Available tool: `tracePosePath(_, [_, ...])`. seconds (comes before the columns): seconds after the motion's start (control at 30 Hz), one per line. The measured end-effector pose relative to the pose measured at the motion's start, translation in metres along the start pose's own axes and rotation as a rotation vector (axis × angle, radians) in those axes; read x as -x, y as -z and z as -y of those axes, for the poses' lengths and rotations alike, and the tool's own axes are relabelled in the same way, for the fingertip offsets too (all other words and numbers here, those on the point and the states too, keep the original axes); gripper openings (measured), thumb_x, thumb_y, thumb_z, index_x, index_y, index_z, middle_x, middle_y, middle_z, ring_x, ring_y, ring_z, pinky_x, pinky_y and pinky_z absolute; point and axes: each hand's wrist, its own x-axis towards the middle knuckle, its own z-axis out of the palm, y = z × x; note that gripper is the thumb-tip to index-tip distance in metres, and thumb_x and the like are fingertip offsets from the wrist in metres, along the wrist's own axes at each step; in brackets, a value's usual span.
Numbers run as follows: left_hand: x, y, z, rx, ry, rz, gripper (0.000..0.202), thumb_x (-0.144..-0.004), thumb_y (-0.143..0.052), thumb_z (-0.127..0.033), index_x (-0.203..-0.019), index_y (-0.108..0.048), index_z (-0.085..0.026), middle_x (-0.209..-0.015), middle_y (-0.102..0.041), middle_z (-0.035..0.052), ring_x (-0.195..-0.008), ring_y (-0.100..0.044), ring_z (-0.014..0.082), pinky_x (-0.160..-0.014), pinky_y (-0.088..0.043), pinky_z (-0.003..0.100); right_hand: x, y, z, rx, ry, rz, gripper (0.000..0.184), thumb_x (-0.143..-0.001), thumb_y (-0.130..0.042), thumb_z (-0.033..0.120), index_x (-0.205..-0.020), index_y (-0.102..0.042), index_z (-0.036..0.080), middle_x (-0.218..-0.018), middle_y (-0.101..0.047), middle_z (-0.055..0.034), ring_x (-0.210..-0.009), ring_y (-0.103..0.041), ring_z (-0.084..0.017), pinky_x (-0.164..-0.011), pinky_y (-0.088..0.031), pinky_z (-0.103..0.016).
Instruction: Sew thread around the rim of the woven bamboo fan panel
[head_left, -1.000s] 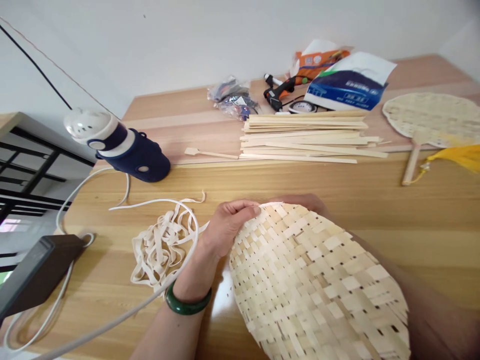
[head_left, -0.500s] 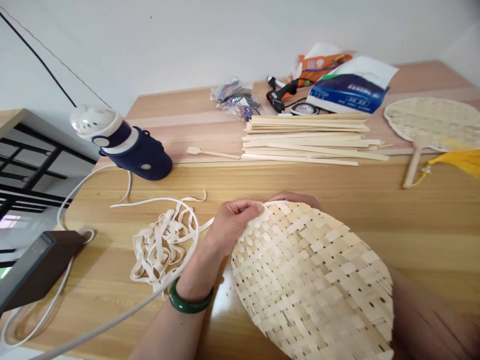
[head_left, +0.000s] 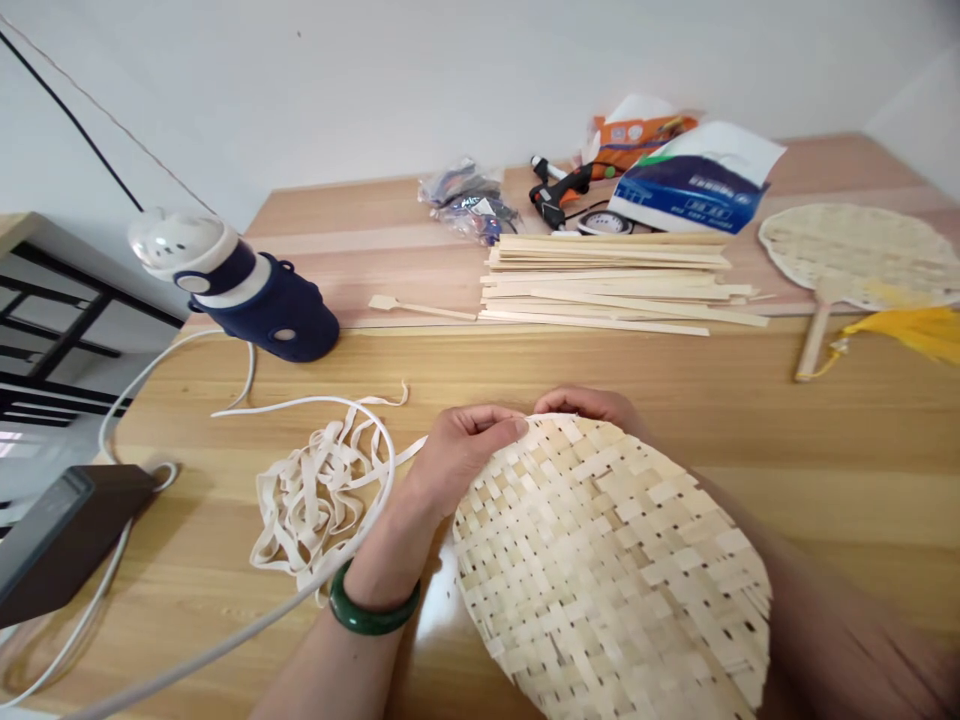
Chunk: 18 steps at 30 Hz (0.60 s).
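The left hand (head_left: 461,450) pinches the upper-left rim of an oval woven bamboo panel (head_left: 600,560), thumb laid flat on the near face, remaining fingers curled behind the edge. Its wrist, ringed by a green bangle (head_left: 375,605), comes up from below along the panel's left side. The right hand (head_left: 589,402) is bent behind the panel's top rim, only its back and knuckles showing; its fingertips are hidden, so I cannot tell how firmly they grip. The right forearm passes behind the panel and emerges, blurred, at its lower right. The panel faces the viewer, its bottom cut off by the frame; whether that end touches the bench (head_left: 862,520) cannot be told. Pale binding tape (head_left: 319,490) runs from the left hand to a loose heap left of the panel, where a white cable (head_left: 277,615) crosses in front of the left forearm. Beyond the panel, a stretch of bench top separates it from the stacked bamboo strips (head_left: 600,285). More bench top extends to its right, up to a handled woven fan (head_left: 855,255) whose yellow tassel (head_left: 900,328) meets the frame's edge.
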Motion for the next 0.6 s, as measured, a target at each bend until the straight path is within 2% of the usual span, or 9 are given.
tracePosePath(0.13, [-0.001, -0.001, 0.001, -0.014, 0.014, -0.002, 0.018, -0.068, -0.079, -0.030, -0.077, -0.075, -0.015, -0.070, -0.069, 0.0011, -0.059, -0.058, 0.0097, -0.060, -0.045, 0.023, -0.002, 0.001, -0.009, -0.092, 0.038, 0.012, 0.011, -0.081, -0.063, 0.027, -0.088, -0.066, 0.018, -0.084, -0.067, -0.0018, -0.076, -0.060, -0.013, -0.067, -0.048, -0.025])
tracePosePath(0.27, [-0.001, -0.001, -0.001, -0.038, 0.017, -0.025, 0.017, -0.066, -0.079, -0.031, -0.072, -0.074, -0.015, -0.069, -0.069, 0.0011, -0.061, -0.059, 0.0105, -0.060, -0.045, 0.023, -0.005, 0.015, -0.009, -0.039, 0.044, -0.044, 0.017, -0.084, -0.063, 0.034, -0.092, -0.068, 0.020, -0.100, -0.067, -0.0052, -0.089, -0.062, -0.016, -0.076, -0.050, -0.030])
tracePosePath(0.37, [0.001, -0.002, -0.002, -0.076, 0.049, -0.010, 0.018, -0.065, -0.080, -0.032, -0.071, -0.074, -0.016, -0.067, -0.069, 0.0012, -0.059, -0.058, 0.0104, -0.058, -0.044, 0.023, -0.004, 0.031, -0.002, 0.120, 0.185, -0.075, 0.014, -0.085, -0.062, 0.033, -0.090, -0.070, 0.023, -0.100, -0.066, -0.0034, -0.096, -0.060, -0.016, -0.084, -0.048, -0.033])
tracePosePath(0.43, [0.002, -0.002, -0.002, -0.111, 0.090, 0.015, 0.018, -0.065, -0.080, -0.032, -0.072, -0.075, -0.016, -0.066, -0.069, 0.0013, -0.056, -0.057, 0.0101, -0.056, -0.042, 0.022, 0.000, 0.036, 0.007, 0.296, 0.289, -0.001, 0.013, -0.086, -0.062, 0.030, -0.090, -0.072, 0.024, -0.092, -0.067, -0.0031, -0.093, -0.058, -0.016, -0.084, -0.047, -0.034])
tracePosePath(0.6, [0.004, -0.005, -0.001, -0.190, 0.064, 0.055, 0.018, -0.068, -0.078, -0.033, -0.075, -0.076, -0.017, -0.069, -0.070, 0.0015, -0.057, -0.055, 0.0100, -0.057, -0.041, 0.022, 0.009, 0.025, 0.028, 0.669, 0.424, 0.136, 0.019, -0.091, -0.054, 0.026, -0.086, -0.071, 0.020, -0.085, -0.065, -0.0055, -0.087, -0.052, -0.018, -0.079, -0.045, -0.035])
